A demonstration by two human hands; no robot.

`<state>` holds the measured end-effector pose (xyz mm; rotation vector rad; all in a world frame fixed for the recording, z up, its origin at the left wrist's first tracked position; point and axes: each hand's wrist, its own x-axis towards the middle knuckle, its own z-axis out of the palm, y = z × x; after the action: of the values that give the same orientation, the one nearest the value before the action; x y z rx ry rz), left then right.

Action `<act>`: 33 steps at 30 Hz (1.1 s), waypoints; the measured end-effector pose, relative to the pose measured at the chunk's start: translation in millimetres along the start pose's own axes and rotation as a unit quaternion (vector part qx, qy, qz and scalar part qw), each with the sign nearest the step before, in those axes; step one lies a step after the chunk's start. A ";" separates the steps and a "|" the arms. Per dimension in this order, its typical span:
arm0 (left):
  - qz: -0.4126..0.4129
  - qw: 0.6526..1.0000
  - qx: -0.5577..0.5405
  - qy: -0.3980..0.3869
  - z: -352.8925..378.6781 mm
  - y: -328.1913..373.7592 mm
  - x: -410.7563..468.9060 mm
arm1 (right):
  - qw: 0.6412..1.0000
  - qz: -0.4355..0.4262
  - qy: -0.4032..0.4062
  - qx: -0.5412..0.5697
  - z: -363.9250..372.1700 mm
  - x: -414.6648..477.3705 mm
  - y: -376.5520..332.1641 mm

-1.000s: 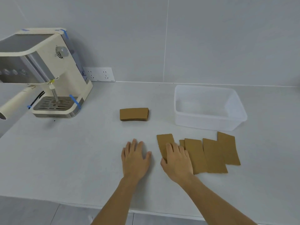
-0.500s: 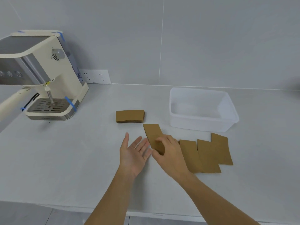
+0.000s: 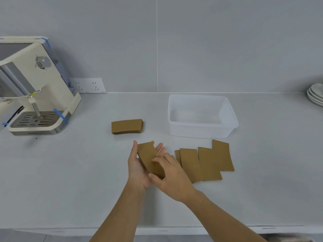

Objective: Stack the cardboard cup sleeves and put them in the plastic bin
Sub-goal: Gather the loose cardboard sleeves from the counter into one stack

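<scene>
A: Entry: held sleeve (image 3: 150, 159)?
B: The right hand (image 3: 172, 177) grip pinches it; left hand (image 3: 138, 170) flat beneath, fingers straight.
A: Remaining stock?
B: Loose sleeves (image 3: 209, 163) fanned on worktop (image 3: 70, 172) beside plastic bin (image 3: 201, 131); stacked sleeves (image 3: 127, 126) further left.

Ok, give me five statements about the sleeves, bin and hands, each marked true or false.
1. The plastic bin holds sleeves. False: no sleeve lies in it.
2. The right hand pinches a sleeve lying across the left hand. True.
3. A stack of sleeves sits left of the bin. True.
4. The loose sleeves form a neat stack. False: they lie fanned and overlapping.
5. The coffee machine stands right of the bin. False: it is far left.
</scene>
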<state>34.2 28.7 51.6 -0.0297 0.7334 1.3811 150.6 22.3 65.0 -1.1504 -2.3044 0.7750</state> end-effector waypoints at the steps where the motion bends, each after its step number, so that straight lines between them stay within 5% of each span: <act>1: 0.000 1.000 -0.004 -0.004 2.1 -3.1 0.0 | 1.000 -0.001 -0.002 -0.005 -1.2 -1.1 2.2; 11: -0.002 1.000 -0.003 -0.007 19.8 -25.1 5.6 | 1.000 -0.013 0.012 0.005 -23.1 -7.9 28.8; 15: 0.006 1.000 -0.020 0.002 21.1 -29.6 8.0 | 0.996 0.039 0.077 0.003 -28.5 -7.9 43.8; 18: 0.026 0.998 -0.048 0.013 20.8 -34.0 11.8 | 0.979 0.072 0.160 -0.108 -28.2 -5.6 60.7; 21: 0.043 0.997 -0.064 0.026 21.8 -35.6 15.7 | 0.959 0.139 0.099 -0.224 -34.6 -5.1 67.8; 25: 0.061 0.995 -0.065 0.038 26.1 -37.4 16.8 | 0.939 0.239 -0.028 -0.245 -38.5 -6.7 80.4; 33: 0.089 0.992 -0.075 0.040 29.7 -41.2 12.5 | 0.928 0.243 -0.084 -0.271 -36.8 -8.3 78.2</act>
<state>84.4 43.1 52.6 -0.1425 0.7097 1.6110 222.2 64.5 39.8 -2.0260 -2.4828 0.4002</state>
